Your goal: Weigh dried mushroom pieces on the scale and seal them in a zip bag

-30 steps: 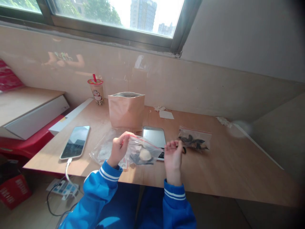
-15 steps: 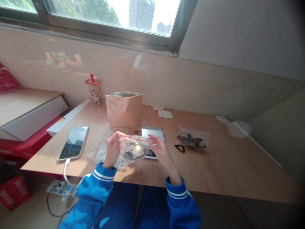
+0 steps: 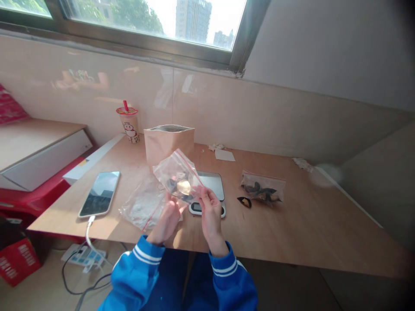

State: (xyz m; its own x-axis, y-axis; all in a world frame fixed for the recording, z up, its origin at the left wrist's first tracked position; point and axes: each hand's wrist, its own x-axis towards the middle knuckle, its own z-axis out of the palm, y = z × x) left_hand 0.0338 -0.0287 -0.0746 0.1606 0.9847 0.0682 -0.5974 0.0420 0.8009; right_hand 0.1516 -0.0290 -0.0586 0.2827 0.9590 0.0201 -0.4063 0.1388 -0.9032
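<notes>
Both my hands are raised over the front of the wooden table, pinching the lower part of a clear zip bag point(image 3: 177, 177) with a red seal. My left hand point(image 3: 167, 218) is under its left side, and my right hand point(image 3: 210, 216) grips its lower right corner. Inside are a pale rounded piece point(image 3: 183, 187) and dark pieces. Just behind my right hand stands a digital kitchen scale point(image 3: 210, 181). A flat clear plastic bag point(image 3: 142, 205) lies under my left hand, apart from it. To the right lie a zip bag of dark pieces point(image 3: 263, 188) and one loose dark piece point(image 3: 244, 201).
A kraft paper stand-up pouch point(image 3: 169, 142) stands behind the hands. Further left are a bubble tea cup point(image 3: 129, 125) and a smartphone point(image 3: 99, 193) with a white charging cable. A tiled wall bounds the table's back; a power strip point(image 3: 83, 255) sits on the floor below.
The zip bag has risen from a flat hold over the table and now tilts upright. My hands have moved closer together and lower, and the scale's display is no longer covered.
</notes>
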